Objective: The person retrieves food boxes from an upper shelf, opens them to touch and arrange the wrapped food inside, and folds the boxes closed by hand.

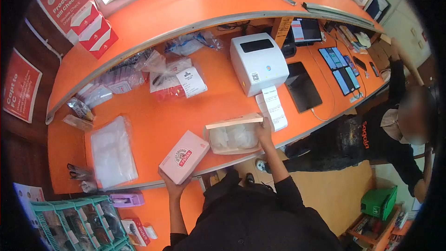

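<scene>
My left hand (174,187) holds a closed pink takeaway box (195,146) by its near left corner, tilted over the counter's front edge. A printed chicken logo faces up on it. To its right, an open takeaway box (214,148) sits near the same edge, its lid raised at the back. Whitish wrapped packets (234,135), whose contents I cannot make out, fill it. My right hand (264,135) grips the right side of the open box near the lid; some of its fingers are hidden. The two boxes are very close together.
A white receipt printer (258,60) with a paper strip (273,107) stands behind, beside a dark tablet (303,87). A bagged order with a receipt (191,82) and a stack of clear plastic bags (113,151) lie leftward. Another person (388,128) is at the right.
</scene>
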